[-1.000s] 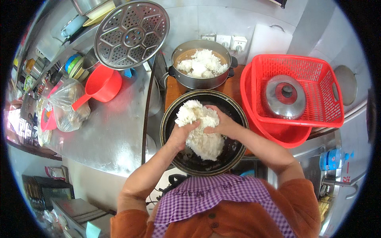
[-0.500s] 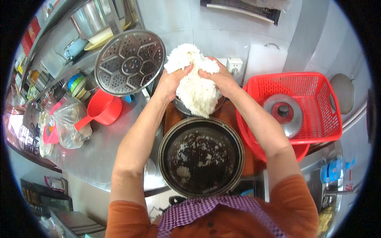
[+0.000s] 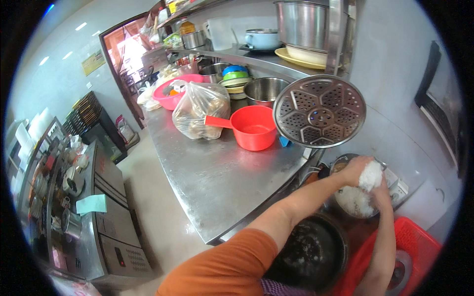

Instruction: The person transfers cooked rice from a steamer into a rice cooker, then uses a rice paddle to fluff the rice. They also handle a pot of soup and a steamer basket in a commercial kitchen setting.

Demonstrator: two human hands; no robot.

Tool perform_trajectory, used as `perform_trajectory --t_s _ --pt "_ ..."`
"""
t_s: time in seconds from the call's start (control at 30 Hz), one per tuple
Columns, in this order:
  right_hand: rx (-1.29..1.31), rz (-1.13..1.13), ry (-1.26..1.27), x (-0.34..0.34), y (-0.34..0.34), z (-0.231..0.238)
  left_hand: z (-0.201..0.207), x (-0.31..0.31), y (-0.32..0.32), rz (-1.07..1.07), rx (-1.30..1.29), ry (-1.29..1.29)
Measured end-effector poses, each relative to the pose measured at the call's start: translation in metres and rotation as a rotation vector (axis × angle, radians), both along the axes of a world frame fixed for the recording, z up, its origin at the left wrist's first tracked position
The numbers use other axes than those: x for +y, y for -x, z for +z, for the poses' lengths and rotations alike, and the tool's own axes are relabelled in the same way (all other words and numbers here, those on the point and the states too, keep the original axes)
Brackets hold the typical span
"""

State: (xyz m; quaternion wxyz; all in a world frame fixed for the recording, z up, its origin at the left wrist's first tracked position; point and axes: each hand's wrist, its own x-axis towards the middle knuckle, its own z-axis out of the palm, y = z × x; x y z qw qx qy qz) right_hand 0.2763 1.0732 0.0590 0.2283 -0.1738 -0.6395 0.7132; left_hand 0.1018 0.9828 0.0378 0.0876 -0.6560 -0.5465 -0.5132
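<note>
At the right, my left hand [image 3: 355, 171] and my right hand [image 3: 381, 196] are closed around a white clump of cooked rice [image 3: 371, 176]. Whether a cloth lies within the clump I cannot tell. Just under it, a round metal pot [image 3: 340, 162] holds more white rice [image 3: 356, 201]. A wide dark pan [image 3: 316, 254] with white bits stuck on its bottom lies nearer to me, partly hidden by my left arm. Beyond my left hand a perforated metal steamer plate [image 3: 321, 117] stands tilted.
On the steel counter [image 3: 212, 182] are a red plastic dipper [image 3: 254, 129], a knotted plastic bag [image 3: 201, 111] and a pink basin [image 3: 170, 98]. A red basket [image 3: 417, 241] with a metal lid [image 3: 402, 271] stands right of the pan. Pots line the shelf [image 3: 261, 58] above.
My view has swung left, showing more counter and floor. The rice clump between my hands is smaller and lower, and loose rice shows in the pot beneath.
</note>
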Motion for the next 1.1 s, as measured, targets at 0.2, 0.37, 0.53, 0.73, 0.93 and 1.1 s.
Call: perform_trajectory --t_s 0.2,0.37,0.53,0.73,0.93,1.1 --pt "0.009 0.061 0.01 -0.015 -0.024 0.022 0.006 0.022 -0.029 0.118 -0.231 0.198" --pt "-0.073 -0.334 -0.088 -0.008 0.003 0.017 -0.01 0.036 -0.048 0.211 -0.348 0.057" --pt "-0.111 -0.209 0.117 0.019 0.026 0.025 0.012 0.0 -0.037 0.139 -0.238 0.142" --pt "-0.069 -0.246 0.14 0.014 -0.003 0.039 0.029 -0.018 -0.021 -0.11 -0.827 0.599" --pt "0.193 -0.197 0.273 0.016 -0.028 0.004 0.055 -0.016 -0.006 -0.489 -0.711 0.847" --pt "0.28 -0.141 0.264 -0.005 -0.01 0.012 0.081 -0.009 -0.008 -0.464 -0.407 1.001"
